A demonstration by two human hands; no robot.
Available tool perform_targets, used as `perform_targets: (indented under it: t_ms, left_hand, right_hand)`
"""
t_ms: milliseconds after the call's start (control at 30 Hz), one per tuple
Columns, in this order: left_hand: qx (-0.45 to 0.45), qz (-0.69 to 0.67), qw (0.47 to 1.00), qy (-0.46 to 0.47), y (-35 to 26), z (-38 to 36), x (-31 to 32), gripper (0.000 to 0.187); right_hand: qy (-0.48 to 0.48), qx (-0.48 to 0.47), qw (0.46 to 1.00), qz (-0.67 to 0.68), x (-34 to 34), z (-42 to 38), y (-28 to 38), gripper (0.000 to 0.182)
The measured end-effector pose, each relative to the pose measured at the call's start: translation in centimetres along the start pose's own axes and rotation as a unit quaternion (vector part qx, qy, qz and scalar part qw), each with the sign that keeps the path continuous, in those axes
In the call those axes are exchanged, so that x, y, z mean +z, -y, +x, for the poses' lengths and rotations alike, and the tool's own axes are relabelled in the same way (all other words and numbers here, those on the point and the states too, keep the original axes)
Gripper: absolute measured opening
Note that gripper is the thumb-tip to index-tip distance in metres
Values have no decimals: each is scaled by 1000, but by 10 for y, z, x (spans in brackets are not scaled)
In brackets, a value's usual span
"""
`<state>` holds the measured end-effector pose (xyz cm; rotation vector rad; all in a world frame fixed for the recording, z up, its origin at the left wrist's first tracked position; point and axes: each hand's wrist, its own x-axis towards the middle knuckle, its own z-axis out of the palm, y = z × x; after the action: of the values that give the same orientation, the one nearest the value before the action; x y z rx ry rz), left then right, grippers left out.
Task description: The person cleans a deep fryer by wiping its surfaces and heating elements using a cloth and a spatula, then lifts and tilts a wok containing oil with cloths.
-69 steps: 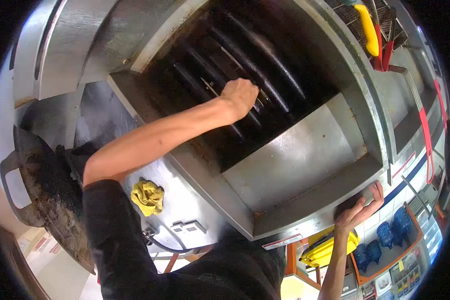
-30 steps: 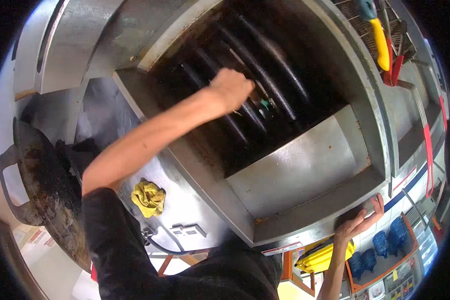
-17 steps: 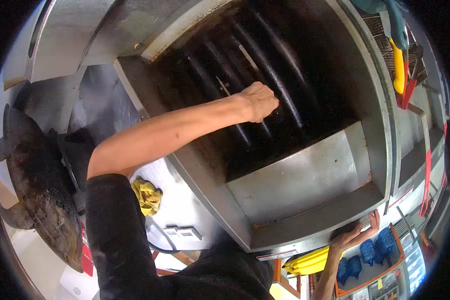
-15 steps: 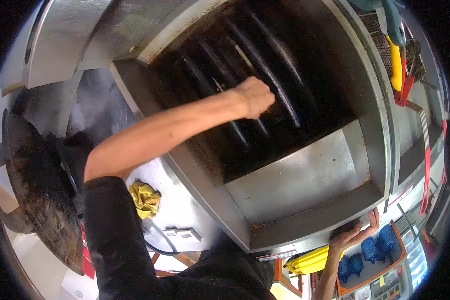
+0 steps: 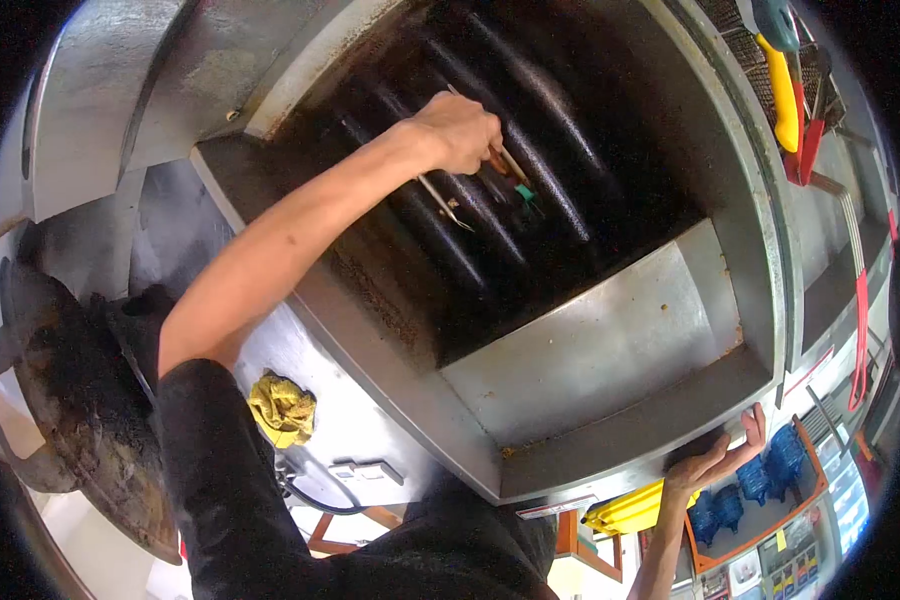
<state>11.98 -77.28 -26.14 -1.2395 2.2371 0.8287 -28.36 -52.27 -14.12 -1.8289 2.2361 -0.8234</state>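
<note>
My left hand point(image 5: 458, 132) is a closed fist inside the dark basin of a fryer-like steel unit point(image 5: 650, 390), above several dark tubes point(image 5: 550, 150) that run along it. Just below the fist a small brown and green piece point(image 5: 523, 190) shows; I cannot make out what it is or whether the fingers hold it. A thin bent metal rod point(image 5: 448, 206) lies beside the fist, and a narrow metal strip passes behind it. Low on the right, my right hand point(image 5: 712, 468) rests against the unit's front edge, its fingers apart and holding nothing.
A crumpled yellow cloth point(image 5: 283, 410) lies on the steel surface to the left. Farther left stands a blackened wok-like pan point(image 5: 80, 390). Baskets with red and yellow handles point(image 5: 785, 95) are at the upper right. Blue water bottles point(image 5: 755, 475) stand in an orange-edged rack below.
My left fist has moved farther back and left over the tubes, exposing the brown and green piece below it. My right hand stays at the front edge; the view has shifted slightly.
</note>
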Motion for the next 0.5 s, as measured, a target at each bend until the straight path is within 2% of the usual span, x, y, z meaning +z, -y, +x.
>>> perform_targets:
  t_ms: [67,100,200,300,400,467,500]
  left_hand:
    - [-4,-24,999,26,-4,5,9,27]
    - [29,-35,999,28,-10,9,23,27]
    - [58,-11,998,-22,-26,12,23,27]
    - [18,-11,1000,7,-9,6,-2,23]
    - [-6,23,998,55,-13,17,26,17]
    - [52,28,998,-32,-28,5,47,11]
    - [16,-1,1000,-25,-30,-6,30,11]
  right_hand:
    - [-5,3,1000,-1,1,-1,1,42]
    - [-7,5,1000,-3,2,0,1,41]
    - [-5,14,1000,-4,1,-2,-1,42]
    - [-13,12,1000,9,3,-1,3,43]
    - [-9,-1,1000,-7,2,0,5,43]
    - [-8,-19,1000,22,3,0,2,43]
    - [-5,-19,1000,9,2,0,3,44]
